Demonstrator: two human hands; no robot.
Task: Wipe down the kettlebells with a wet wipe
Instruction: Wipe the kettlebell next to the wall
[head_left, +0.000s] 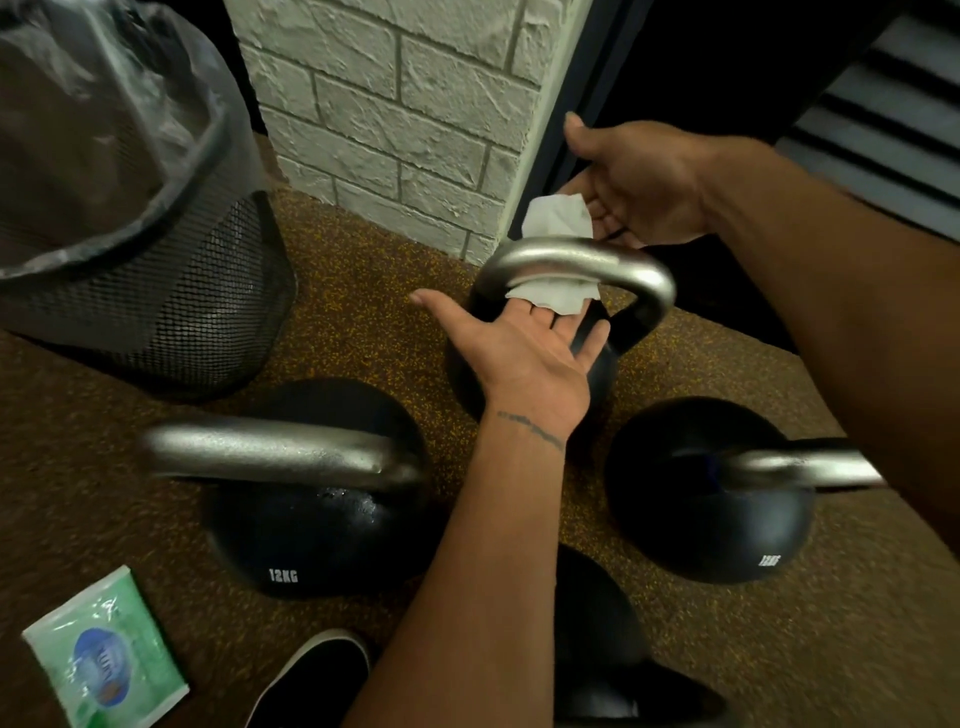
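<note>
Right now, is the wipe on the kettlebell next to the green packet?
No, the wipe hangs over the handle of the far kettlebell by the brick wall, not the near left kettlebell.

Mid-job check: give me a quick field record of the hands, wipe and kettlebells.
wet wipe: draped over handle of far kettlebell
left hand: palm up, straight fingers under wipe
right hand: open, at wipe's far end
near kettlebells: left kettlebell, right kettlebell, untouched
wipe packet: on floor, near left
bin: mesh, far left
</note>
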